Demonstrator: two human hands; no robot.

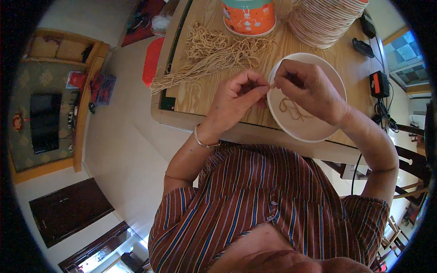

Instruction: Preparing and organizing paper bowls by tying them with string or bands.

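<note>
My left hand (236,99), with a bangle (205,143) on its wrist, comes up to the left rim of a white round bowl (314,130). Its thumb and forefinger pinch a thin beige cord (271,86). Over the bowl, my right hand (314,88) has its fingers closed on the same cord, so the fingertips of both hands almost meet. The fingers mostly cover the held part. A loose curl of beige cord (293,110) lies at the bottom of the bowl. Left of the hands, a tangled bundle of beige cords (223,57) spreads over the wooden table.
An orange and mint paper tub (250,18) stands behind the cords. A tall stack of round white pieces (321,22) leans at the back right. Black adapters (378,84) and cables (386,119) line the table's right edge. A red stool (152,62) is beyond the left edge.
</note>
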